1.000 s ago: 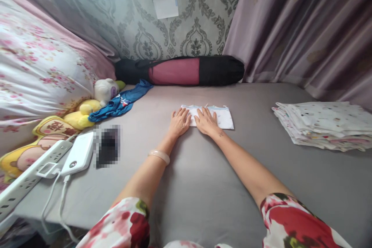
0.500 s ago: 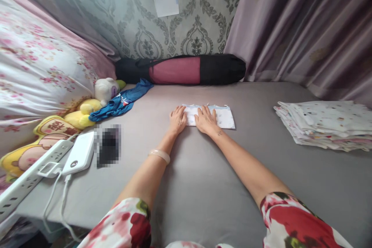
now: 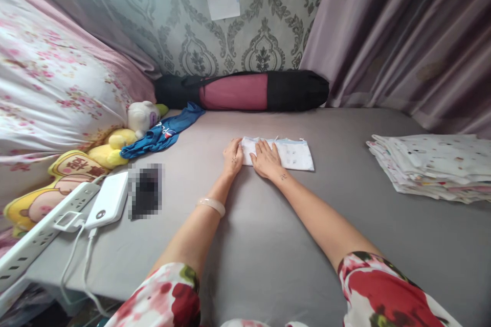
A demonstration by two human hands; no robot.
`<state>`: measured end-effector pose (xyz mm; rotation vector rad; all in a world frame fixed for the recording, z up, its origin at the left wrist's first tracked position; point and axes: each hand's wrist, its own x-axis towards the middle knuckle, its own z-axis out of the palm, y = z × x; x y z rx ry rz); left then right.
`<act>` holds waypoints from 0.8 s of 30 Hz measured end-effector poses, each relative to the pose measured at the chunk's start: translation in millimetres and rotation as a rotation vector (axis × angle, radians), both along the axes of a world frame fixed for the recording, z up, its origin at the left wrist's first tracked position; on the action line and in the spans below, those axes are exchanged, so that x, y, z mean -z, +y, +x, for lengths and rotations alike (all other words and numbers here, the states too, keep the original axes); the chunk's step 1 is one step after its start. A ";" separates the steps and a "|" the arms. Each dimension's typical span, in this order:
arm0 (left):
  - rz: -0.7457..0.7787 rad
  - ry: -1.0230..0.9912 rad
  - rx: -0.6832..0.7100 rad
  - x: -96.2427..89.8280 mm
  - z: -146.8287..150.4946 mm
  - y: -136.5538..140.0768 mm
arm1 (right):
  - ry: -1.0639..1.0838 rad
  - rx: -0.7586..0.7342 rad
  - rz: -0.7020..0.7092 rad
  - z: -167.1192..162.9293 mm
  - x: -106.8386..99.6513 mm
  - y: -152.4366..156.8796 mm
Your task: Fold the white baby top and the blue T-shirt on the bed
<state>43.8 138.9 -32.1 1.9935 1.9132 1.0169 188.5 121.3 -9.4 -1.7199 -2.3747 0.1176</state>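
Note:
A small folded white cloth [image 3: 297, 156] with faint prints and a pale blue far edge lies flat on the grey-covered surface. Short thread-like ends stick up along that far edge. My right hand [image 3: 266, 158] rests palm down on its left half, fingers stretched out and a little spread. At the cloth's left end is my left hand [image 3: 232, 156], turned on its side with its fingers drawn together and curled against the edge. Its thumb and fingertips are partly hidden.
Folded patterned cloths [image 3: 433, 168] are stacked at the right. On the left are a power strip [image 3: 46, 235], a white power bank [image 3: 109, 199] with cables, a blurred dark object [image 3: 146, 191], plush toys [image 3: 141, 116] and a blue cloth [image 3: 164, 130]. Behind lies a black-and-pink roll bag [image 3: 233, 92].
My right hand has slid left across the cloth. My left hand has turned from lying flat to closing at the cloth's left edge. The view has shifted slightly.

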 end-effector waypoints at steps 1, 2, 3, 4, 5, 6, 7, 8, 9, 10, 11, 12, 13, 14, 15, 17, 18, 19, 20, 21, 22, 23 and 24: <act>0.000 -0.005 -0.004 -0.2 0.0 0.1 | -0.005 0.000 -0.007 0.0 -0.3 0.3; -0.002 -0.009 -0.009 -0.4 0.0 0.1 | -0.010 0.001 -0.018 -0.2 -0.6 0.8; -0.005 -0.015 -0.015 -0.7 0.0 0.1 | -0.016 0.002 -0.030 -0.5 -1.0 1.4; -0.006 -0.026 -0.020 -0.9 -0.1 0.1 | -0.022 0.005 -0.042 -1.1 -1.5 2.2; -0.006 -0.044 -0.022 -1.0 -0.1 0.2 | -0.028 0.008 -0.053 -2.0 -2.1 3.0; -0.003 -0.073 -0.025 -1.0 -0.2 0.3 | -0.031 0.010 -0.059 -3.5 -3.0 3.9; 0.004 -0.111 -0.028 -0.9 -0.2 0.6 | -0.029 0.009 -0.059 -5.5 -3.9 4.8; 0.014 -0.155 -0.030 -0.7 -0.1 0.8 | -0.024 0.005 -0.053 -8.2 -5.1 5.8; 0.025 -0.199 -0.033 -0.5 -0.1 1.2 | -0.014 -0.003 -0.045 -11.4 -6.4 6.8; 0.037 -0.241 -0.036 -0.4 0.0 1.4 | -0.003 -0.012 -0.041 -15.2 -7.9 7.8; 0.048 -0.278 -0.040 -0.4 0.1 1.6 | 0.008 -0.025 -0.043 -19.4 -9.4 8.8; 0.056 -0.309 -0.045 -0.7 0.2 1.5 | 0.018 -0.039 -0.051 -23.7 -10.8 9.7; 0.058 -0.337 -0.053 -1.2 0.3 1.3 | 0.024 -0.051 -0.063 -27.9 -12.1 10.5; 0.058 -0.363 -0.065 -2.0 0.2 0.8 | 0.028 -0.061 -0.074 -31.9 -12.9 11.1; 0.056 -0.388 -0.077 -3.0 0.2 0.1 | 0.031 -0.070 -0.085 -35.3 -13.2 11.6; 0.049 -0.431 -0.098 -5.5 0.0 -1.7 | 0.032 -0.076 -0.114 -40.3 -12.2 12.3; 0.046 -0.445 -0.102 -6.8 0.0 -2.6 | 0.033 -0.075 -0.130 -41.8 -11.0 12.5; 0.042 -0.454 -0.104 -8.1 0.0 -3.5 | 0.033 -0.074 -0.142 -42.6 -9.4 12.6; 0.037 -0.459 -0.104 -9.3 0.1 -4.3 | 0.035 -0.072 -0.149 -43.0 -7.7 12.7; 0.033 -0.459 -0.101 -10.3 0.3 -5.1 | 0.035 -0.071 -0.151 -43.0 -6.2 12.8; 0.030 -0.457 -0.098 -11.2 0.6 -5.7 | 0.035 -0.070 -0.149 -42.9 -5.0 12.9; 0.029 -0.453 -0.094 -11.8 0.9 -6.2 | 0.034 -0.070 -0.147 -42.8 -4.1 13.0; 0.029 -0.449 -0.092 -12.3 1.1 -6.6 | 0.033 -0.069 -0.148 -42.7 -3.6 13.2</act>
